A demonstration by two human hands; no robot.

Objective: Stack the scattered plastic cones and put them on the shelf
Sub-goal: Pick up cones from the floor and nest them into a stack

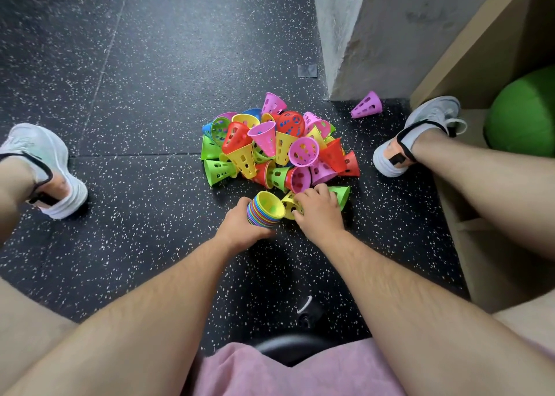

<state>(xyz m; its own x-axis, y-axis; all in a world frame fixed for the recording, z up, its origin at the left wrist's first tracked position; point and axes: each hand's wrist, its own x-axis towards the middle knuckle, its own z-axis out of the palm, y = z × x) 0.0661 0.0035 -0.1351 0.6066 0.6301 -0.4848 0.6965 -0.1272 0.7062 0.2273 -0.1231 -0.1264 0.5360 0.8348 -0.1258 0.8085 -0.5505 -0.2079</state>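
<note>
Gripping the nested cone stack [266, 212], the left hand [240, 230] sits beside the right hand [319, 214] pinching a perforated yellow cone [289, 206].

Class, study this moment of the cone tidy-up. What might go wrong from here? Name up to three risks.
1. The right hand grips a yellow cone at the near edge of the pile; pulling it out may shift the cones beside it.
2. The stack sits tilted in the left hand, so its top cones might slip off.
3. The purple cone by the wall lies apart from the pile and may be overlooked.
</note>
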